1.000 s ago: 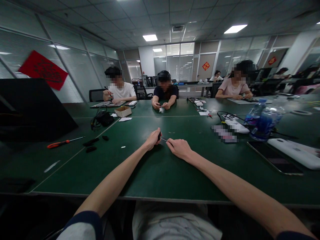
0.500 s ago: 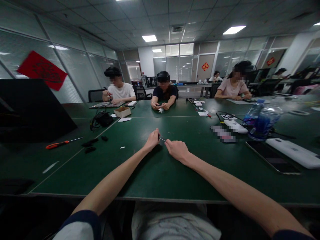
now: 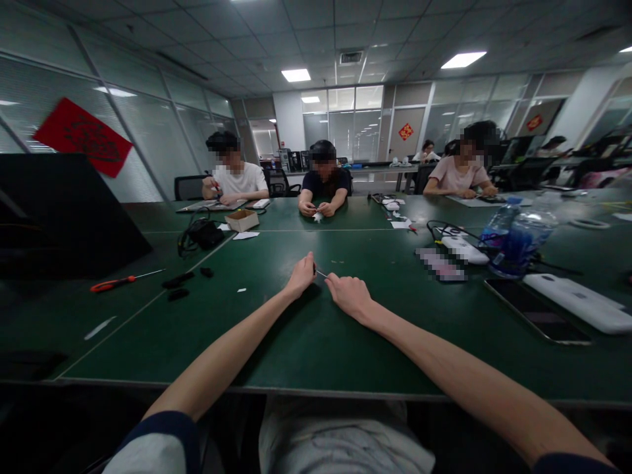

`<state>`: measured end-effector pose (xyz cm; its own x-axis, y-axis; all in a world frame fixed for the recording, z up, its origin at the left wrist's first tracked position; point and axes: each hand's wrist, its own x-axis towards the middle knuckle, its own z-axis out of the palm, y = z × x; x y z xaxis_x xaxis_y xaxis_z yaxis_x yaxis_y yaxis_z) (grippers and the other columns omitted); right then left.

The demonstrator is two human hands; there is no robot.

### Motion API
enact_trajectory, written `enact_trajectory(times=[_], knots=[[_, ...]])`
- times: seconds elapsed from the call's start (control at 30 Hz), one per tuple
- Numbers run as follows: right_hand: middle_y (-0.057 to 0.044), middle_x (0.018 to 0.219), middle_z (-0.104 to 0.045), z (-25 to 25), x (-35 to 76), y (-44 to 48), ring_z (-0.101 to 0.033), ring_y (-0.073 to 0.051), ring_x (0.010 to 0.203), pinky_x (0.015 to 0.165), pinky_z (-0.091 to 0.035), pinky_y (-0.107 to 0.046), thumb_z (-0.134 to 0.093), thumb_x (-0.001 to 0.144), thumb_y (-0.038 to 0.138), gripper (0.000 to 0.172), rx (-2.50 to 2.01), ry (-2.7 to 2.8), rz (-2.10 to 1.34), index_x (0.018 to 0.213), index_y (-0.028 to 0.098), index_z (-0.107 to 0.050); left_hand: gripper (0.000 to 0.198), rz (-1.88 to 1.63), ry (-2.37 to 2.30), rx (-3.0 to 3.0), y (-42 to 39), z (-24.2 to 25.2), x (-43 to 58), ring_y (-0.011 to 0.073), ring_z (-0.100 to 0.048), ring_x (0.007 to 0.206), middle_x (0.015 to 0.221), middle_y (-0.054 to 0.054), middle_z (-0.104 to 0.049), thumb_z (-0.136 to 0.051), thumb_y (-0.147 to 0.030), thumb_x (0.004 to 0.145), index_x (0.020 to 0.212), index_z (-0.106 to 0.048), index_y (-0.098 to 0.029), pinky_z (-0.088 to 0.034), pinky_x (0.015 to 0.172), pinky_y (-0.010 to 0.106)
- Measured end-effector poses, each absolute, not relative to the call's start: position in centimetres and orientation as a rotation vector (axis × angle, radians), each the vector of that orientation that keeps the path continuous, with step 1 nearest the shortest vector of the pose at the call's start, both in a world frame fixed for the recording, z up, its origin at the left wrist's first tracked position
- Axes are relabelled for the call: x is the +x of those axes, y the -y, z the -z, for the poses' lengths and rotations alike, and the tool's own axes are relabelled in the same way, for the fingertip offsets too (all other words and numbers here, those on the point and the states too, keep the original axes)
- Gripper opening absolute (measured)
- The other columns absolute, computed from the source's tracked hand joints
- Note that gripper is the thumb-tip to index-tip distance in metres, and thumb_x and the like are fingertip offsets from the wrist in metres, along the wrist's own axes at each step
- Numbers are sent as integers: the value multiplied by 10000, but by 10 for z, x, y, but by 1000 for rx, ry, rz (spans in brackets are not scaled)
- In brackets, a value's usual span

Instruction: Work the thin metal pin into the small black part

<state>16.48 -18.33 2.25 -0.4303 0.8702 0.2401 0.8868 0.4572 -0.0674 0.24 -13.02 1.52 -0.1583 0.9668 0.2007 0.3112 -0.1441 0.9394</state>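
Observation:
Near the middle of the green table, my left hand (image 3: 302,275) is closed around a small dark piece (image 3: 314,268), most of it hidden by the fingers. My right hand (image 3: 349,293) is closed in a fist just to the right, its thumb side toward the left hand. A thin metal shaft (image 3: 322,274), like that of a screwdriver, spans the small gap between the two hands. Its right end runs into my right fist, so any handle is hidden. Whether its left end touches the dark piece, I cannot tell.
An orange-handled screwdriver (image 3: 113,284) and several black pieces (image 3: 178,295) lie left. A phone (image 3: 538,313), a white case (image 3: 580,301) and water bottles (image 3: 526,240) stand or lie right. A cardboard box (image 3: 241,220) is farther back; co-workers sit across the table.
Hardly anything differs. Both hands stay in place with the metal shaft between them, and the view has shifted very slightly.

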Motion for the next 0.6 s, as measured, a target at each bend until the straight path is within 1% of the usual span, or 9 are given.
enact_trajectory(times=[0.17,0.27,0.43,0.6], knots=[[-133,945,-635,-27,172,163,-621,-237,856,715,-444,-337,-65,950,488,541,-1692,2331,-32,1171,217,-477,494,-1272,-1417,1523,134,-16,6,123,-416,429,465,3,-454,-306,-572,864,655,-490,-164,-294,436,229],[-132,937,-635,-30,180,152,-624,-227,824,689,-441,-317,-42,955,470,559,-1725,2290,-39,1169,204,-484,502,-1255,-1379,1462,133,-14,4,104,-371,388,448,-18,-416,-302,-604,854,674,-473,-168,-270,411,217],[-76,920,-652,-27,186,161,-618,-202,841,719,-418,-281,-137,956,505,500,-1536,2418,7,1154,254,-522,519,-1224,-1218,1366,128,-11,-1,75,-248,325,406,-55,-310,-272,-642,843,653,-416,-181,-180,363,193],[-53,885,-660,-25,184,172,-618,-171,778,694,-406,-248,-165,959,497,483,-1387,2503,36,1120,261,-555,505,-1205,-1148,1355,126,-8,-2,70,-231,317,403,-63,-298,-286,-632,844,688,-438,-176,-155,348,181]])
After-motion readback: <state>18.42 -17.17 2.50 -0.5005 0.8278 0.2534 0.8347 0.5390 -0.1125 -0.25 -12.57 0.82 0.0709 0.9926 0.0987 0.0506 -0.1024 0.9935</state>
